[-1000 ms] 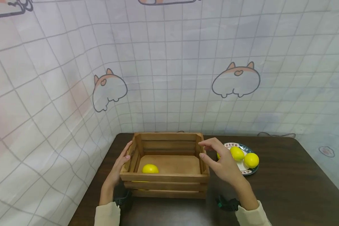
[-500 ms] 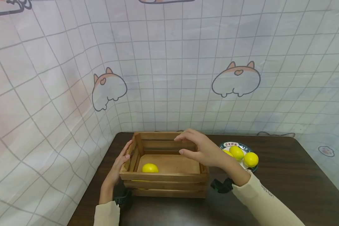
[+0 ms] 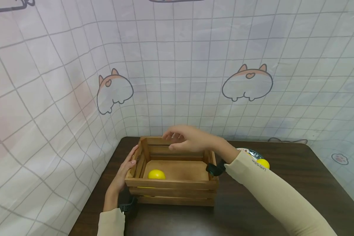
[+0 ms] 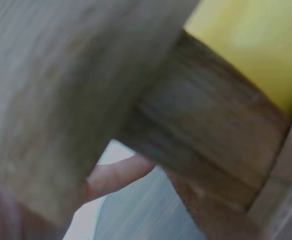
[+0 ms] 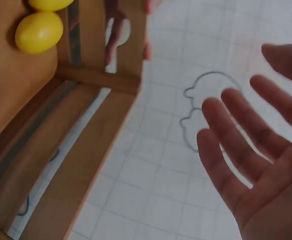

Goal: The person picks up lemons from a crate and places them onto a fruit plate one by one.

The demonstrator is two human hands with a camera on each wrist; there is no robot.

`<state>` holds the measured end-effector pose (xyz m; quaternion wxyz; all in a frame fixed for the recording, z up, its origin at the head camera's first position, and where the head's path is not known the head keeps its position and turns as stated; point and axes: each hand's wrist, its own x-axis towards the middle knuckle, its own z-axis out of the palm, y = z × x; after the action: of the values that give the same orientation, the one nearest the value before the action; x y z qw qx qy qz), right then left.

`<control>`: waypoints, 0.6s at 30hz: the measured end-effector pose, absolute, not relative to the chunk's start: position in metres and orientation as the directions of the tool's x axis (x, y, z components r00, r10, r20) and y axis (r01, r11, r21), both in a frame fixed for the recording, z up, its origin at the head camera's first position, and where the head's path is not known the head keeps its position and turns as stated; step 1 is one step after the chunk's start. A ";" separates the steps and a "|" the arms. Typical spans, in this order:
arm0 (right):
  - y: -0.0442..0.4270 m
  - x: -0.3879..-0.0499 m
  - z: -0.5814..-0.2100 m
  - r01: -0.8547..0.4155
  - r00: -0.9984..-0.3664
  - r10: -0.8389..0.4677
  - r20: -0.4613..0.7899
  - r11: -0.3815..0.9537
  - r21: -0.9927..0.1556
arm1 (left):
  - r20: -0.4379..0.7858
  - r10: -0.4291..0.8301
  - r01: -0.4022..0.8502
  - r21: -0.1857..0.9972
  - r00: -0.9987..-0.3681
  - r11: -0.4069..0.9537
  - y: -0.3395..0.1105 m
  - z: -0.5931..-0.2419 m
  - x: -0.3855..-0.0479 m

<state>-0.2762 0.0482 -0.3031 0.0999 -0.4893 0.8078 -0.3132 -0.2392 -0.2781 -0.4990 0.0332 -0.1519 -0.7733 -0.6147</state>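
My left hand holds the left side of the slatted wooden crate, its thumb at the rim and fingers along the outer wall. In the left wrist view, one finger shows past the blurred wood. Above the crate's back part hovers my right hand, fingers loosely bent and holding nothing; the right wrist view shows its fingers spread apart. Inside the crate a lemon lies near the front left. The right wrist view reveals two there, one lemon beside another cut off by the frame edge.
Right of the crate, a patterned plate holds lemons, partly hidden behind the right sleeve. Everything stands on a dark wooden table. A gridded cloth with cartoon drawings hangs behind and to the left.
My right hand has moved left and up from the crate's right wall to over its back part, its forearm now covering part of the plate. My left hand stays at the crate.
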 end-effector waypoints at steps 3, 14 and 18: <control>0.037 -0.288 -0.303 -0.740 -0.479 -0.873 0.095 0.343 -0.578 | 0.233 0.195 0.270 0.944 -0.953 0.191 -0.278 -0.499 -0.239; -0.004 -0.326 -0.336 -0.692 -0.411 -0.895 -0.173 0.430 -0.579 | 0.214 0.200 0.251 0.951 -0.956 0.183 -0.280 -0.500 -0.240; -0.013 -0.338 -0.351 -0.666 -0.392 -0.895 -0.213 0.436 -0.605 | 0.221 0.203 0.259 0.949 -0.954 0.181 -0.280 -0.501 -0.241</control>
<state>-0.3381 -0.0130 -0.3509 0.2631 -0.4845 0.8054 -0.2175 -0.2412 -0.2802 -0.5010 0.0224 -0.1503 -0.7680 -0.6222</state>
